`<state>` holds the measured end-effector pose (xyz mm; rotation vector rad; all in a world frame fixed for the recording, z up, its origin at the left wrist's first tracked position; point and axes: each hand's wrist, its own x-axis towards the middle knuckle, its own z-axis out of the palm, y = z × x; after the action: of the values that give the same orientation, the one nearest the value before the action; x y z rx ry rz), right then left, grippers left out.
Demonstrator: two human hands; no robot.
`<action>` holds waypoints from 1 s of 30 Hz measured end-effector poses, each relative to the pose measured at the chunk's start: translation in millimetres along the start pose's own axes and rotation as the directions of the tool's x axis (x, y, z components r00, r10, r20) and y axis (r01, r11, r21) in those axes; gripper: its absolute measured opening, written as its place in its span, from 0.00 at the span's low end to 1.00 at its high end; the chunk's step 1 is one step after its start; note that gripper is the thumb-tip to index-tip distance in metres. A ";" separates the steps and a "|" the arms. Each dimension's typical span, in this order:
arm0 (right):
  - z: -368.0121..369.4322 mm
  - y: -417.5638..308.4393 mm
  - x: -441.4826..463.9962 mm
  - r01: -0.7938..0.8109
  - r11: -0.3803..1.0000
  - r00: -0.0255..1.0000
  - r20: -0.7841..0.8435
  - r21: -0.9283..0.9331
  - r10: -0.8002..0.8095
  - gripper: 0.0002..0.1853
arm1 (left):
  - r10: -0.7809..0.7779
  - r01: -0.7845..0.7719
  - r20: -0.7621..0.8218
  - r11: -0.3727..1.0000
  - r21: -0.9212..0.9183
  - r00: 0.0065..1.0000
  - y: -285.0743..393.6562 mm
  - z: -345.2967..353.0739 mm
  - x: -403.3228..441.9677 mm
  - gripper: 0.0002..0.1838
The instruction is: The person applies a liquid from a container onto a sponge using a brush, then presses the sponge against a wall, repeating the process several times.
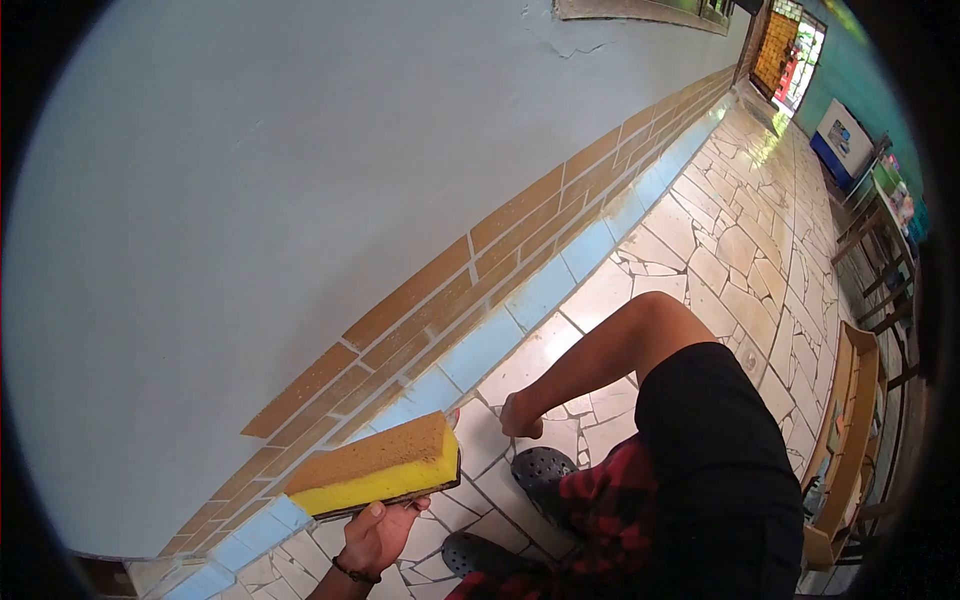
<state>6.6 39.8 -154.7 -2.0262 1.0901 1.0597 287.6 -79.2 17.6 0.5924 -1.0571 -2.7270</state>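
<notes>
My left hand [385, 535], with a dark bracelet at its wrist, holds a sponge float [375, 465] from its underside. The float is a thick yellow block with a brown, grainy upper face and a dark backing. It is near the foot of the wall, above the blue tile strip [480, 350]. My right hand [522, 418] is closed, above the floor and right of the float's far end. Its inner side is hidden, so I cannot tell whether anything is in it.
A pale grey wall [250, 200] has brown brick-pattern bands [410, 335] along its base. Irregular pale tiles [690, 250] cover the floor. Dark clogs [545, 465] are below me. A wooden box [845, 440], a table [890, 205] and a white-and-blue container [842, 140] line the right.
</notes>
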 end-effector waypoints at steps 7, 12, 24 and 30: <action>-6.8 -0.1 -7.1 0.019 0.999 1.000 0.011 0.034 -0.020 0.18 | 0.038 -0.033 0.069 0.997 -0.074 0.997 -1.2 -5.0 0.7 0.33; -11.1 -0.7 -10.0 0.028 0.997 1.000 -0.011 0.076 -0.027 0.23 | 0.014 -0.014 -0.006 1.000 -0.014 1.000 0.1 -2.4 2.7 0.38; 5.1 6.0 12.7 -0.039 0.994 0.993 0.111 0.097 0.028 0.26 | 0.028 -0.027 0.040 0.999 -0.032 0.999 1.0 -4.4 6.2 0.36; 16.7 8.7 24.9 -0.083 0.991 0.981 0.186 0.106 0.062 0.28 | 0.001 0.000 0.019 1.000 -0.010 1.000 3.3 -3.0 7.9 0.37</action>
<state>1.7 39.1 -185.5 -1.7742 1.1090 1.1683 281.7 -85.8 15.4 0.5662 -1.0472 -2.7409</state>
